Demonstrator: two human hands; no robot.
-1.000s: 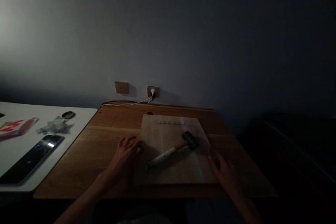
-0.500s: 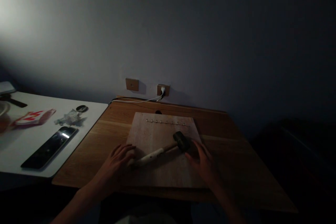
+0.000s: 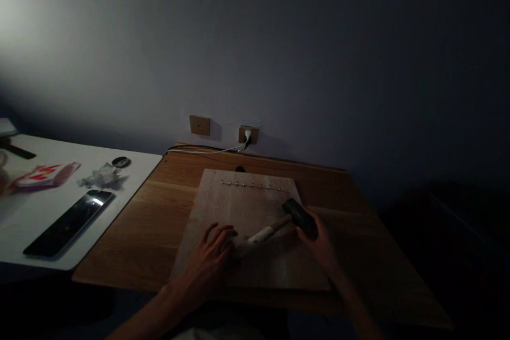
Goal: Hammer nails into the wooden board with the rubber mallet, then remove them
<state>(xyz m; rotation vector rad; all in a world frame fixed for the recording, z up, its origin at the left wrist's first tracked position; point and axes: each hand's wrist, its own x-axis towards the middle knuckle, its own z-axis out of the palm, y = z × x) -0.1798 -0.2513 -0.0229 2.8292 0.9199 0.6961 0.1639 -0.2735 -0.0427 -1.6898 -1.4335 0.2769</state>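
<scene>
A rubber mallet (image 3: pixel 261 235) with a black head and a pale grip lies slanted low over a wooden board (image 3: pixel 223 207). My right hand (image 3: pixel 319 236) is closed around the head, thumb on the near side and fingers at the far side. At the other end, my left hand (image 3: pixel 213 249) is at the butt of the handle, its fingers curled loosely; thumb contact there is partly hidden in shadow. Toward the board's far edge runs a straight row of several small shiny metal pieces (image 3: pixel 252 185), standing up like pins or hooks; their exact kind is too small to tell.
The board rests on a brown wooden table (image 3: pixel 139 244). On the white table (image 3: pixel 131 170) at left are a dark phone (image 3: pixel 69 223), crumpled clear plastic (image 3: pixel 104 176), a round black item (image 3: pixel 121 162) and a red-and-white packet (image 3: pixel 45 175). A white cable (image 3: pixel 207 152) runs to a wall socket (image 3: pixel 248 134).
Both hands and the mallet have shifted to the right across the board. My right hand has closed further around the mallet head. The metal row stays in place.
</scene>
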